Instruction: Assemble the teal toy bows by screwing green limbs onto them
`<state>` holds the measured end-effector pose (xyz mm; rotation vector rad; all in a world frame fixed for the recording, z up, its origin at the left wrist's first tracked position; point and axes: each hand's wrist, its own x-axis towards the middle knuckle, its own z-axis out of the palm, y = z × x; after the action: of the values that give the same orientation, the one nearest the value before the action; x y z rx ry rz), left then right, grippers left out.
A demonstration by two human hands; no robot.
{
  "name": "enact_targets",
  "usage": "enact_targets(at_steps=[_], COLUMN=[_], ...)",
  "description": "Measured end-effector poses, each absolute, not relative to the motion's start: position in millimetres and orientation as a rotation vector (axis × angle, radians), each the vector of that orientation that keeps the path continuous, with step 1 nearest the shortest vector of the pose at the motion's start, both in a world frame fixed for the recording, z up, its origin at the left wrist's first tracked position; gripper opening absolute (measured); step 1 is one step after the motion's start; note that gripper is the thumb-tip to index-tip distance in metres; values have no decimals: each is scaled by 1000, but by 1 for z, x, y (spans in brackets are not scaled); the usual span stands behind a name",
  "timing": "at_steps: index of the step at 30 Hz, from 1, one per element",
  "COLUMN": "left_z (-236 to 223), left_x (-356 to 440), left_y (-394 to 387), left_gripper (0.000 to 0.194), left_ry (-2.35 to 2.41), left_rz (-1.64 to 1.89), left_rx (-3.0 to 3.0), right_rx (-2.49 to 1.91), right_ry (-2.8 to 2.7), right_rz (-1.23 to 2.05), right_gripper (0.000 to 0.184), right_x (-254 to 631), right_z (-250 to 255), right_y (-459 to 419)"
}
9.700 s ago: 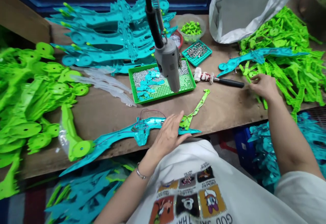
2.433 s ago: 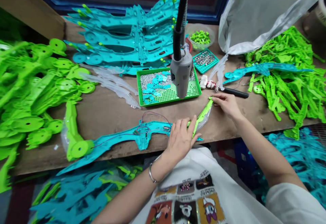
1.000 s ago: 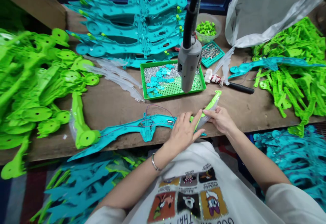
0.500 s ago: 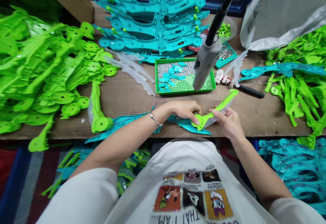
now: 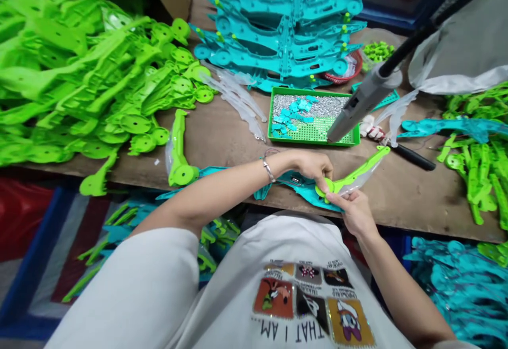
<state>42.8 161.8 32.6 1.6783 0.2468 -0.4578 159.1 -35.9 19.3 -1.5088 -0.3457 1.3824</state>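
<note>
My left hand (image 5: 316, 167) is closed over the round end of a lime-green plastic arm (image 5: 359, 171), thumb pressed on its disc. From below, my right hand (image 5: 357, 212) pinches the same arm near that disc, with a translucent strip (image 5: 364, 179) along the arm's lower side. The arm slants up to the right above the end of a teal bow-shaped plastic body (image 5: 304, 187). My left forearm hides the middle of this body. At its left end sits another lime-green arm (image 5: 180, 150) with its own translucent strip.
A power screwdriver (image 5: 353, 106) hangs over a green tray (image 5: 317, 138) of screws and small teal pieces. Lime-green parts (image 5: 99, 73) are heaped at left. Teal shells (image 5: 286, 36) stack behind, translucent strips (image 5: 234, 92) lie nearer, and a black-handled tool (image 5: 415, 157) rests at right.
My left hand has gone from lying flat to gripping the arm's round end. The right hand has slid down the arm, which now bears a translucent strip. My view has swung left.
</note>
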Motion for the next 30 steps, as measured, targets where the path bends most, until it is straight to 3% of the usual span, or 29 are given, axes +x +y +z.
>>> enact_targets(at_steps=[11, 21, 30], left_z=[27, 25, 35], left_x=[40, 35, 14], left_y=[179, 180, 179], left_gripper=[43, 47, 54], left_ry=[194, 176, 173], left_rz=[-519, -506, -589], left_rx=[1569, 1564, 1669], right_rx=[-1533, -1495, -1446], right_ry=[-293, -397, -247], right_rz=[1452, 1424, 1230], right_gripper=[36, 38, 38], right_x=[163, 146, 243], right_z=[30, 25, 31], right_y=[-30, -35, 21])
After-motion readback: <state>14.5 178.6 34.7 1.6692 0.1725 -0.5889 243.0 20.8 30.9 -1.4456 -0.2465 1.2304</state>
